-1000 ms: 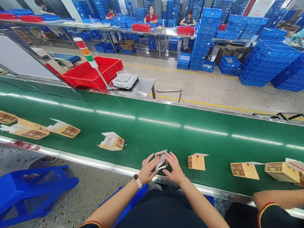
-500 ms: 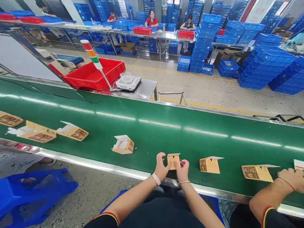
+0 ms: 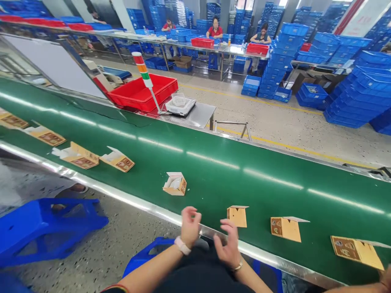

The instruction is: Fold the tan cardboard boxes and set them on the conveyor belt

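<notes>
My left hand (image 3: 190,228) hovers over the near edge of the green conveyor belt (image 3: 210,171), fingers loosely curled with a gap to the thumb and nothing in them. To its upper left sits a small cardboard box (image 3: 176,185) with its lid flap up and something white inside. My right hand (image 3: 228,244) is apart from its neighbour in the air, thumb and fingers spread, also holding nothing. Just behind its fingertips stands a tan box (image 3: 238,216) with a raised flap. Further right is a brown-and-tan box (image 3: 285,228) with its flap tilted up.
Several opened boxes (image 3: 117,160) lie along the belt to the left; another box (image 3: 356,250) is at far right, near a co-worker's hand (image 3: 385,280). Past the belt are a red bin (image 3: 146,93), a signal light and a scale (image 3: 181,105). Blue stools (image 3: 45,228) stand below left.
My hands have let go of the tan box and drawn back toward me, parting. The box stays on the belt. The view has turned left, shifting the scene rightward.
</notes>
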{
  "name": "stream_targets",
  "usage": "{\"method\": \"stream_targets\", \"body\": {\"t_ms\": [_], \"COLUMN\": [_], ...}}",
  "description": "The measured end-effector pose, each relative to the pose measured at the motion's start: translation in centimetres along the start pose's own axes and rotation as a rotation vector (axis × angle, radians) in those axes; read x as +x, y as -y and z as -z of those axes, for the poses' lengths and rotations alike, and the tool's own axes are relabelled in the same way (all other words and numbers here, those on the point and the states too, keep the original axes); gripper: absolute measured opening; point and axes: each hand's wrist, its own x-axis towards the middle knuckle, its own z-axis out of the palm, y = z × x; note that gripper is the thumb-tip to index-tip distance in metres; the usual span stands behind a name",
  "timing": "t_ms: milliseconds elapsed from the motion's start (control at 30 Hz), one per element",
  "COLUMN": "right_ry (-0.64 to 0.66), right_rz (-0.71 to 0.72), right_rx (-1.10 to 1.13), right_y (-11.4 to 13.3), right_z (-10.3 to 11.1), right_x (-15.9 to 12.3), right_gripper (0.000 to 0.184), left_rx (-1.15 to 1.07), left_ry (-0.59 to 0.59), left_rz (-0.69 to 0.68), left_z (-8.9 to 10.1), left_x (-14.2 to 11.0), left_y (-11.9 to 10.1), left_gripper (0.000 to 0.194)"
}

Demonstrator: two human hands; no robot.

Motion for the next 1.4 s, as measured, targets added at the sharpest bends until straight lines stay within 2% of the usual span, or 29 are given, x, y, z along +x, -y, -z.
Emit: {"method": "stream_targets", "body": {"t_ms": [33, 67, 100, 133, 167, 233, 300, 367, 433, 500, 567, 633, 667, 733, 833, 933, 1067, 1200, 1300, 1400], "right_ry": [0.107, 0.177, 0.21, 0.229, 0.251, 0.328, 0.416, 0.479, 0.496, 0.408, 0.182, -0.038, -0.1, -0.125, -0.127, -0.173, -0.232, -0.218, -0.102, 0.067], "right_rz": [0.027, 0.038, 0.053, 0.075, 0.107, 0.182, 0.234, 0.246, 0.207, 0.095, -0.137, -0.419, -0.537, -0.689, -0.836, -0.954, -1.015, -1.126, -1.218, -1.266], "right_rx": [0.054, 0.089, 0.106, 0.11, 0.108, 0.11, 0.111, 0.107, 0.102, 0.113, 0.138, 0.176, 0.196, 0.226, 0.287, 0.341, 0.346, 0.369, 0.361, 0.36], "right_y": [0.5, 0.7, 0.7, 0.3, -0.2, -1.5, -2.8, -3.7, -4.3, -4.7, -5.0, -5.2, -5.2, -5.1, -4.8, -4.3, -3.7, -3.2, -3.1, -3.3], "right_z": [-1.3, -2.9, -4.6, -6.4, -8.1, -10.8, -12.5, -13.2, -13.2, -13.1, -13.1, -13.2, -13.2, -13.1, -12.6, -12.0, -10.7, -9.0, -7.7, -6.6], "right_x": [0.7, 1.7, 3.1, 4.6, 6.2, 9.3, 11.7, 13.1, 13.4, 12.8, 11.6, 10.2, 9.5, 8.6, 8.0, 7.9, 8.1, 8.9, 9.7, 10.5], "right_gripper": [0.039, 0.043, 0.047, 0.05, 0.053, 0.057, 0.052, 0.038, 0.021, 0.013, 0.023, 0.028, 0.03, 0.036, 0.039, 0.036, 0.038, 0.044, 0.046, 0.044], "left_rx": [0.009, 0.029, 0.072, 0.136, 0.212, 0.364, 0.455, 0.459, 0.404, 0.32, 0.229, 0.136, 0.092, 0.014, -0.075, -0.103, -0.082, 0.011, 0.097, 0.144], "left_ry": [-0.191, -0.326, -0.375, -0.342, -0.246, 0.016, 0.227, 0.344, 0.391, 0.362, 0.289, 0.279, 0.314, 0.439, 0.603, 0.684, 0.735, 0.725, 0.751, 0.864], "left_rz": [-0.051, -0.109, -0.173, -0.238, -0.304, -0.398, -0.436, -0.438, -0.416, -0.345, -0.204, -0.02, 0.072, 0.24, 0.468, 0.587, 0.573, 0.353, 0.218, 0.125], "left_z": [1.9, 3.6, 5.2, 6.4, 7.4, 8.3, 8.2, 7.4, 6.2, 4.8, 3.4, 2.2, 1.8, 1.0, 0.2, -0.5, -1.4, -2.1, -2.1, -1.7], "left_x": [1.2, 2.6, 4.2, 5.7, 7.3, 9.8, 11.6, 12.7, 13.2, 13.3, 13.1, 12.8, 12.6, 12.4, 12.1, 11.8, 11.5, 11.4, 11.3, 11.6], "left_y": [0.1, 0.1, -0.1, -0.4, -0.8, -1.7, -2.3, -2.5, -2.5, -2.0, -1.4, -0.8, -0.6, -0.3, -0.4, -0.7, -1.2, -1.6, -1.8, -1.7], "left_gripper": [0.036, 0.046, 0.054, 0.059, 0.062, 0.06, 0.05, 0.038, 0.033, 0.03, 0.029, 0.035, 0.039, 0.048, 0.054, 0.055, 0.05, 0.042, 0.04, 0.047]}}
